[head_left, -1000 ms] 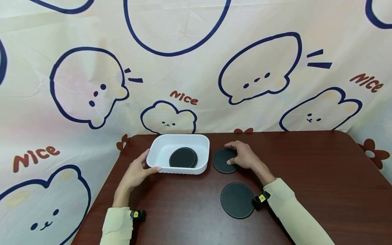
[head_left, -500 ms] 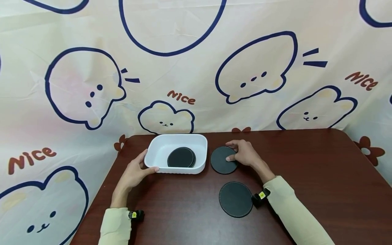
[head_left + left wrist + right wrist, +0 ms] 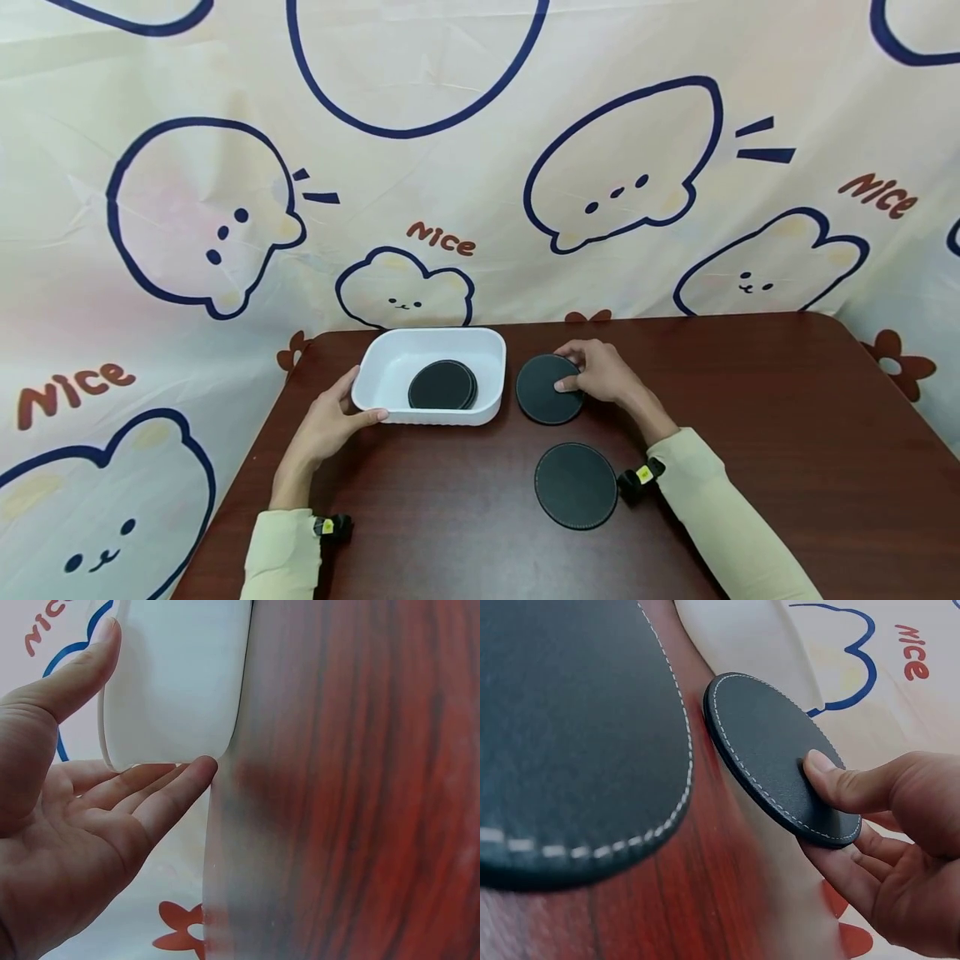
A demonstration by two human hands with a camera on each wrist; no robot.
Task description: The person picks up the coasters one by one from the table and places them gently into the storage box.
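The black round coaster [image 3: 549,389] is lying on the dark red desk [image 3: 765,433], just to the right of the white tray [image 3: 491,367]. The right hand [image 3: 603,377] is pinching it at its right edge: in the right wrist view the thumb is pressing on the stitched top face while the other fingers [image 3: 840,874] are curling under the rim, and that edge is tilting up off the desk. In the head view the coaster [image 3: 776,754] is sitting close beside the tray's right wall without clearly touching it.

The left hand [image 3: 330,421] is resting against the tray's near left corner. Its fingers [image 3: 161,799] are lying fairly straight and close together along the outside of the wall, with the thumb sitting up on the rim, so it is steadying the tray [image 3: 176,682] rather than wrapping it.

Inside the tray a small stack of black coasters [image 3: 442,386] is lying flat, toward the middle of the floor.

Nearer the person, a second loose coaster [image 3: 576,486] is lying flat on the desk, just beside the right wrist and well apart from the tray. Both forearms are wearing pale cream sleeves [image 3: 712,508]. Behind the desk a cream cloth [image 3: 480,150] with blue-outlined cartoon animals is hanging.
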